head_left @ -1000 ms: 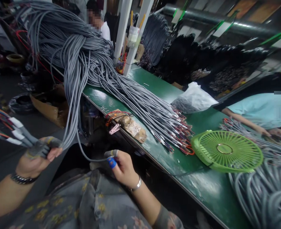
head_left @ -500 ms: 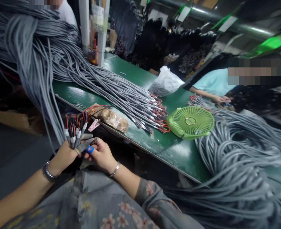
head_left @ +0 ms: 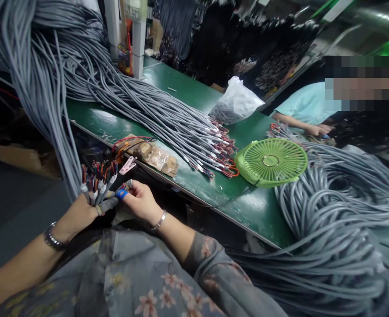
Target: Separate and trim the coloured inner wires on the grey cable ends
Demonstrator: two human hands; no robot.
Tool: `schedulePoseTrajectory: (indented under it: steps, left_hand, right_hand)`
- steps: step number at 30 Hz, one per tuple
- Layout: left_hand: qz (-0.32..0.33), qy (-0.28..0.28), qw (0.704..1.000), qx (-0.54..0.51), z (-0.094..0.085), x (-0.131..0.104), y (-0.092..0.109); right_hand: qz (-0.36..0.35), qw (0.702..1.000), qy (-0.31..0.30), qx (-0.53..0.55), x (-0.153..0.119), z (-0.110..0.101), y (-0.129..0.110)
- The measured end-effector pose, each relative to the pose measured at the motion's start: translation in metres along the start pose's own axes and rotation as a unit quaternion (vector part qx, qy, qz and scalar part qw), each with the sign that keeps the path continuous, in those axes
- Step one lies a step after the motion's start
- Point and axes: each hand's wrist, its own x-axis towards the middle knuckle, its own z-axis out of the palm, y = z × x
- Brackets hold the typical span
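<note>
Grey cables (head_left: 102, 193) with white collars and bare coloured wire ends stand upright in a bunch, and my left hand (head_left: 82, 213) is closed around them. Grey coverings sit on some of its fingertips. Close beside it on the right, my right hand (head_left: 141, 200) is closed in a pinch, with blue wrapping (head_left: 121, 193) on its thumb. Small coloured wire ends show at its fingertips, partly hidden by the fingers. The held cables trail up to the left, towards a large grey cable pile (head_left: 45, 101).
On the green table (head_left: 194, 94) lie a row of cables (head_left: 168, 119), a taped block (head_left: 156, 156) with a pink clip (head_left: 127, 165), a green fan (head_left: 270, 162) and a white plastic bag (head_left: 236, 101). Coiled cables (head_left: 329, 220) fill the right. A co-worker (head_left: 303, 105) sits across.
The view has shifted slightly, so the table things appear a little higher or farther right. Both hands remain close together, the left still around the cables and the right still pinching.
</note>
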Motion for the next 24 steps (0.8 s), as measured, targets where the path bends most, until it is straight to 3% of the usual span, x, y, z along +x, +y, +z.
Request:
schedulePoseTrajectory:
  steps: [4,8,11,14,20,24]
  left_hand:
    - [-0.025,-0.022,0.999,-0.033,-0.003,-0.002,0.002]
    - [-0.019,-0.021,0.995,-0.093,-0.001,-0.009,0.002]
    - [0.002,0.021,0.993,-0.120,-0.001,-0.013,-0.001]
    - [0.013,0.070,0.988,-0.139,-0.003,-0.012,-0.002]
    - [-0.002,0.068,0.993,-0.094,-0.006,-0.009,-0.005]
    - [0.007,0.057,0.995,-0.076,-0.003,-0.007,-0.007]
  right_hand:
    - [0.071,0.995,-0.042,0.058,0.006,0.007,-0.010]
    - [0.155,0.975,-0.051,0.148,0.009,0.018,-0.004]
    - [0.185,0.962,-0.004,0.199,0.008,0.019,0.006]
    - [0.171,0.963,0.053,0.200,0.004,0.015,0.012]
    - [0.102,0.992,-0.009,0.076,-0.004,0.011,0.008]
    - [0.074,0.997,-0.001,-0.010,-0.001,0.017,-0.001]
